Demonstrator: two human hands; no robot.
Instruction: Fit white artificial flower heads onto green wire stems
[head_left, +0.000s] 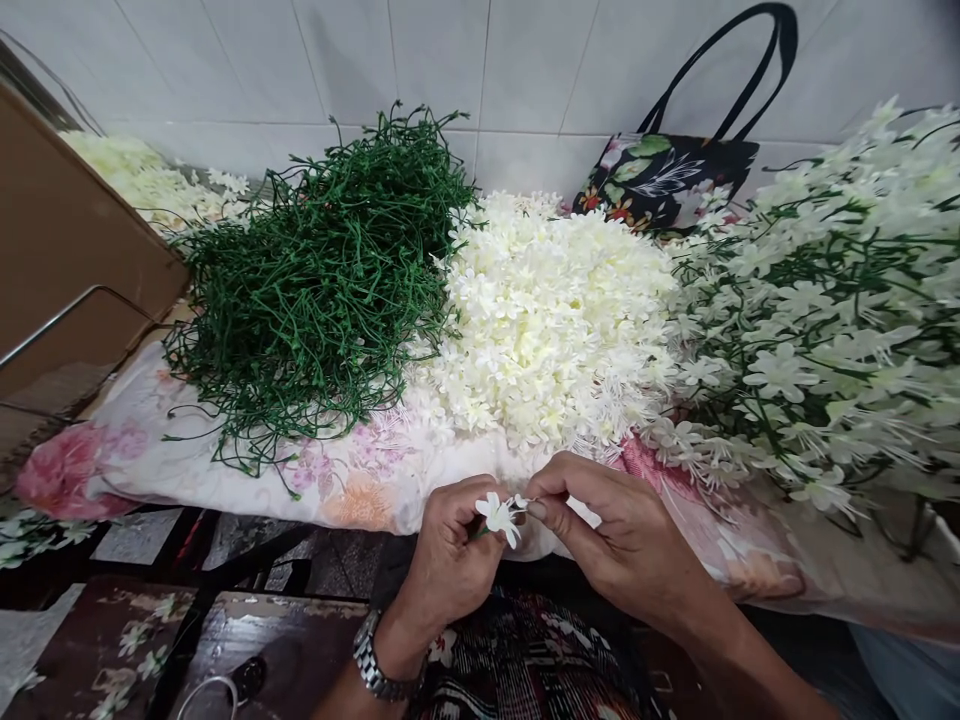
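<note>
Near the table's front edge, my left hand (457,545) is closed round the green stem of a white artificial flower (498,517), whose petals face right. My right hand (600,520) pinches at the flower's centre between thumb and forefinger; a thin white bit shows at the fingertips. Beyond my hands lies a heap of loose white blossoms (555,320). To its left is a tangled pile of green plastic stems (322,270). On the right stands a mass of white flowers on green stems (817,330).
A floral cloth (315,480) covers the table. At the left is a brown cardboard box (67,230). A black flowered bag (667,180) leans against the white tiled wall (435,70). Below left, a dark wooden stool (277,650) has a ring-shaped object on it.
</note>
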